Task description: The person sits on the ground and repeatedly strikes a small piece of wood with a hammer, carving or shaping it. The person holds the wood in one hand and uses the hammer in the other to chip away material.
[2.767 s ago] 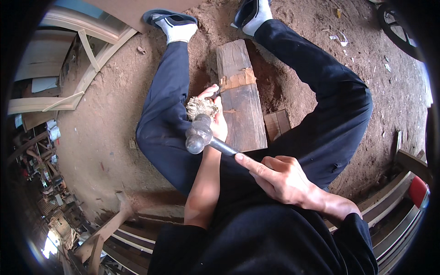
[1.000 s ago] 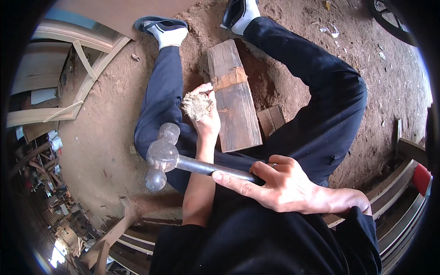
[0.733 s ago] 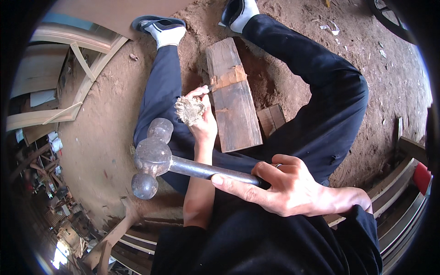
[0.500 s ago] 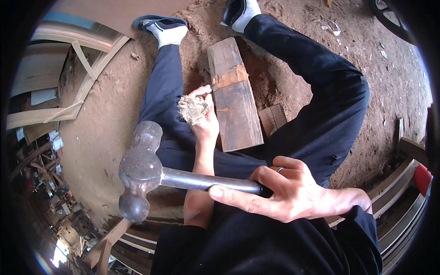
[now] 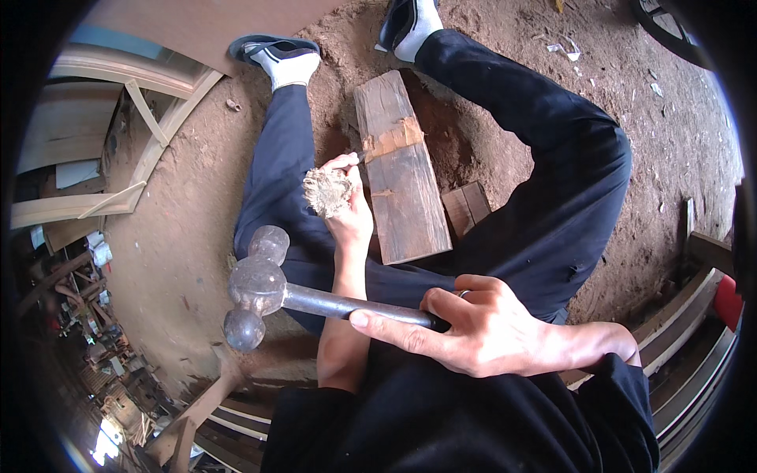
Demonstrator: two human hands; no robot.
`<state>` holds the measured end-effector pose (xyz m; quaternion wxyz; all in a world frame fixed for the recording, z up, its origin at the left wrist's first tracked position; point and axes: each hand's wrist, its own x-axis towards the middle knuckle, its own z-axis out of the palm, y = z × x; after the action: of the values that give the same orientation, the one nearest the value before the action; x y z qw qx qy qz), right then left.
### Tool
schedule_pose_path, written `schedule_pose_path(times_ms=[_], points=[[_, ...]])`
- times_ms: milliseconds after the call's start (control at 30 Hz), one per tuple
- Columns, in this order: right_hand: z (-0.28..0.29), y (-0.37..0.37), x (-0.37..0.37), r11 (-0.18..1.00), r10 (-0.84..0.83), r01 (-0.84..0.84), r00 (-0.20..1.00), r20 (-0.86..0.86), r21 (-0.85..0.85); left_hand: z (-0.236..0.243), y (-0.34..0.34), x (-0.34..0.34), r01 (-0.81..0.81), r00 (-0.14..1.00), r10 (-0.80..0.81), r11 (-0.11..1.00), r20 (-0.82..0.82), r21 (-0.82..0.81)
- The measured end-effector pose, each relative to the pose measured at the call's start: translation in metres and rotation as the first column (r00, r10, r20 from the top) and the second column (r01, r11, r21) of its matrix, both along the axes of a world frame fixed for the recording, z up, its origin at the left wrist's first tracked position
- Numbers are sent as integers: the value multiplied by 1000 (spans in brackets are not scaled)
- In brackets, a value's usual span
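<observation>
Scuffed, dark-grey, round-ended metal hammer (image 5: 315,302)

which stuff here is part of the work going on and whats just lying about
In use:
- hammer, in the right hand
- frayed-topped tool, in the left hand
- plank with a paler band, beside the left hand

Apparently just lying about:
- small wood block
- white scrap
- black wheel
- wooden frame

Bare brown dirt floor (image 5: 189,221)
On it lie a long wooden block (image 5: 408,193), a smaller wood piece (image 5: 467,206) just beside its right edge, and pale scraps (image 5: 573,55) farther right.
</observation>
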<state>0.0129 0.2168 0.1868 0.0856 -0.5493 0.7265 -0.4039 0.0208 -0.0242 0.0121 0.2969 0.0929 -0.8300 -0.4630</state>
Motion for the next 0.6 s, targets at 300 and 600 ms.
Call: schedule_pose_path(times_ms=[300,600], points=[[-1,2,0,999,-2,1,1000,20,45,-1,-6,2,40,999,-40,998,-5,48],[-18,1,6,994,-84,76,991,107,77,12,-1,2,45,997,-44,999,68,-27]])
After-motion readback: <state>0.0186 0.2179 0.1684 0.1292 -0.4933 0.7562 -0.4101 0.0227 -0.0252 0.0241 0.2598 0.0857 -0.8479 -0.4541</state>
